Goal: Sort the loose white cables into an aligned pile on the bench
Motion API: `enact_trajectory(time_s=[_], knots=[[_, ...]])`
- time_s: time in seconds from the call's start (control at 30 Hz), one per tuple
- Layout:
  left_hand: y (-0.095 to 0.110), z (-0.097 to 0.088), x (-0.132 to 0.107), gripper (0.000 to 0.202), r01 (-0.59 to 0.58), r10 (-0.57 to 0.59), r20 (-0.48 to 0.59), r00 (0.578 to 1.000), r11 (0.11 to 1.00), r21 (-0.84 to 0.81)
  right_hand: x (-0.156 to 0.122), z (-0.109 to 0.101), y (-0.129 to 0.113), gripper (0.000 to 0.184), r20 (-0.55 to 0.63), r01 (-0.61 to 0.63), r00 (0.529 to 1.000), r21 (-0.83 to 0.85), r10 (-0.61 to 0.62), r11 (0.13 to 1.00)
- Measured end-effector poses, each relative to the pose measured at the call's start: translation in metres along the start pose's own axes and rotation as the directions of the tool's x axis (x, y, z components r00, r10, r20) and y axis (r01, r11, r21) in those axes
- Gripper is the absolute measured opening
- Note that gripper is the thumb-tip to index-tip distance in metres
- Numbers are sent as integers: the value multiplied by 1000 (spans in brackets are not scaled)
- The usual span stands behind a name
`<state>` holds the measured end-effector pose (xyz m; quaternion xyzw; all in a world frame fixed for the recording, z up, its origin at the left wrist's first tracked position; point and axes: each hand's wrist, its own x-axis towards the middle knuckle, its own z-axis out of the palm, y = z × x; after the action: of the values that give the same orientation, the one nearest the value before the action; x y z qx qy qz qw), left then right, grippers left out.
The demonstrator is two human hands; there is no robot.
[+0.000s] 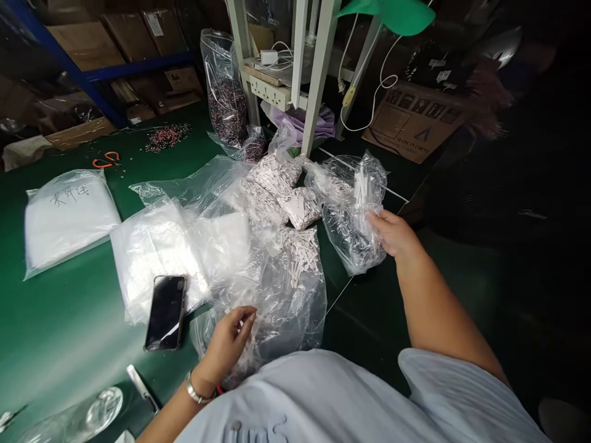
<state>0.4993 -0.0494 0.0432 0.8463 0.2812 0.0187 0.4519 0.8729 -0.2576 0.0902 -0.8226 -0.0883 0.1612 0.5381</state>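
My right hand (392, 234) grips a clear plastic bag (353, 203) with small white pieces in it, at the right edge of the green table (55, 320). My left hand (228, 341) is close to my body, fingers curled and pinching the crumpled clear bag (286, 295) that lies in front of me. That bag also holds small white pieces. Between the two bags lie more packets of white parts (277, 184).
A black phone (166, 311) lies left of my left hand. Flat white bags (69, 215) lie at the left, orange scissors (106, 161) behind them. A tall bag of dark parts (226, 98) stands by a white frame (314, 80). A cardboard box (415, 117) sits on the floor.
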Motion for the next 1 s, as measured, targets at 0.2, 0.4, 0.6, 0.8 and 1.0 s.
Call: enact_trajectory(time_s=[0.2, 0.4, 0.6, 0.8, 1.0], knots=[[62, -14, 13, 69, 231, -99, 285, 953, 848, -477, -76, 8, -25, 52, 279, -35, 955, 448, -102, 893], [81, -1, 17, 74, 275, 98, 358, 928, 467, -840, -123, 43, -15, 51, 467, -98, 877, 408, -115, 908], [78, -12, 2, 42, 124, -175, 38, 984, 516, -848, -123, 82, 10, 59, 462, -67, 884, 269, -68, 961], [62, -5, -5, 31, 179, -347, -63, 936, 621, -763, -104, 100, 45, 51, 231, -2, 973, 39, -7, 999], [59, 22, 17, 36, 296, -349, 43, 936, 715, -634, -140, 78, 18, 49, -36, 164, 986, -33, -165, 986]])
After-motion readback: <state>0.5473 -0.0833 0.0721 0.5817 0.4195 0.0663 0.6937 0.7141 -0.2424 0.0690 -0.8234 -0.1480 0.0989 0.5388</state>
